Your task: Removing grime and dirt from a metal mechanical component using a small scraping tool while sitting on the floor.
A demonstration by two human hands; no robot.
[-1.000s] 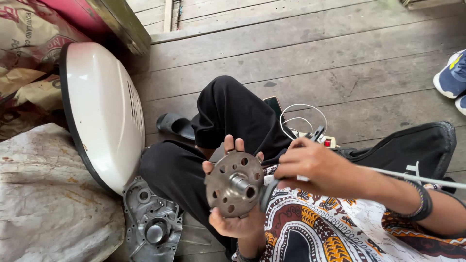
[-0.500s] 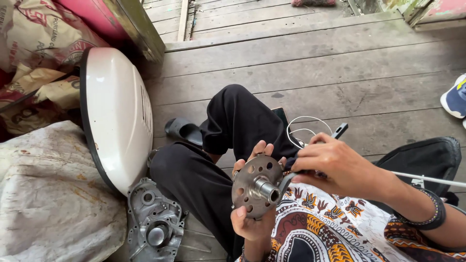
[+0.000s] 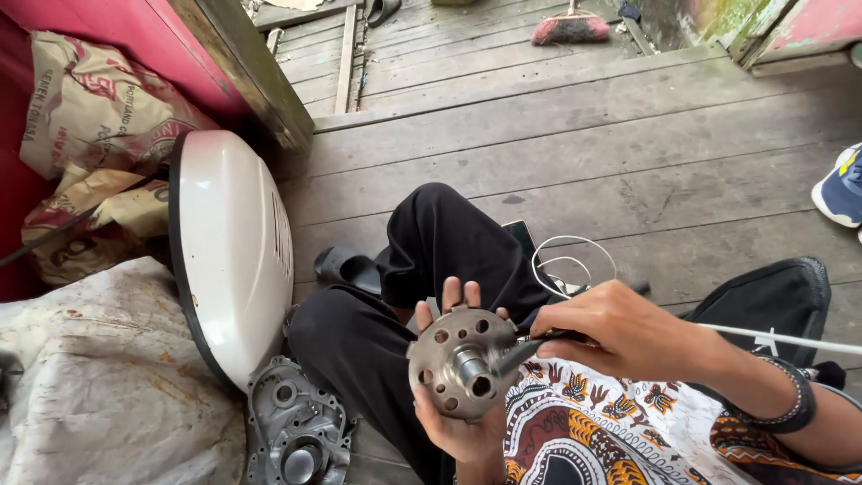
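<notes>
Hub [image 3: 460,362] is sitting upright in our left hand [image 3: 462,422], face toward us over our lap, palm cupped behind it with fingertips poking over the top rim, so the centre bore and ring of holes stay in plain sight. Our right hand [image 3: 620,334] is closed around a dark tool [image 3: 525,352], tip resting right beside the bore, probably because that's the spot being worked. Left of the hub, on the floorboards, lies a grey engine cover [image 3: 292,431], and past that a white panel [image 3: 229,251] leans on its edge. A white cable [image 3: 570,265] loops just behind the hub, and a blue shoe [image 3: 842,190] sits far right of it.
</notes>
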